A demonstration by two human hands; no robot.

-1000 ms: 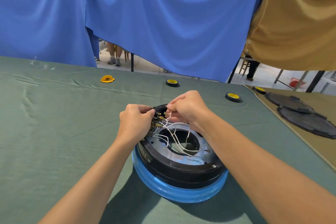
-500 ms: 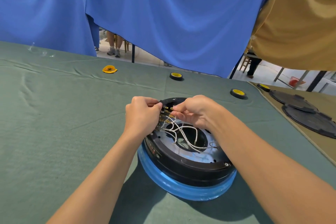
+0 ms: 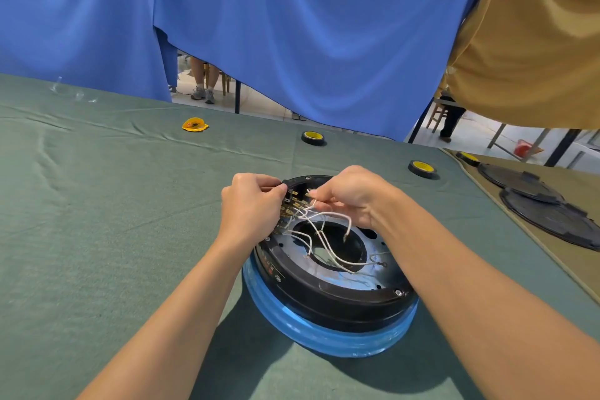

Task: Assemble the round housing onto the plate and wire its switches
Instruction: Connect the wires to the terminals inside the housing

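Right grip (image 3: 350, 196) pinches a white wire (image 3: 314, 204) just beside the left grip (image 3: 251, 204), curled round the switches (image 3: 290, 208) at the far rim of the round housing (image 3: 324, 289); wiring seems mid-way, next calling for seating that lead squarely.

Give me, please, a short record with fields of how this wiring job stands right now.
Surface: green cloth
Workpiece: black round housing sitting on a blue-rimmed base
Left hand: grips the housing's far rim beside the brass switch terminals
Right hand: pinches a white wire close to those terminals
Loose wiring: more white wires cross the centre opening
Elsewhere: tape rolls, yellow piece, black lids at right
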